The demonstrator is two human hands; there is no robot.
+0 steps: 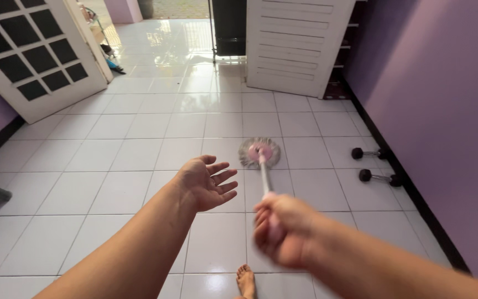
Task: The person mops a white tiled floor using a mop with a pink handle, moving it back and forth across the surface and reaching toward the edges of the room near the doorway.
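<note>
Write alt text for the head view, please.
A right hand grips a mop on a white tiled floor. The left hand is open and empty. Two dumbbells lie by the purple wall.

Glossy white tiled floor (139, 138); purple walls (443, 99); white louvred door (297, 44); glazed door (34, 55) left; dumbbells (380, 177) by the skirting

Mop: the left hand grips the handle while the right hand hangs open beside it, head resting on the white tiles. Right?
Hands swapped. In the head view the right hand grips the mop handle, and the left hand hangs open beside it. The mop head does rest on the white tiles.
</note>
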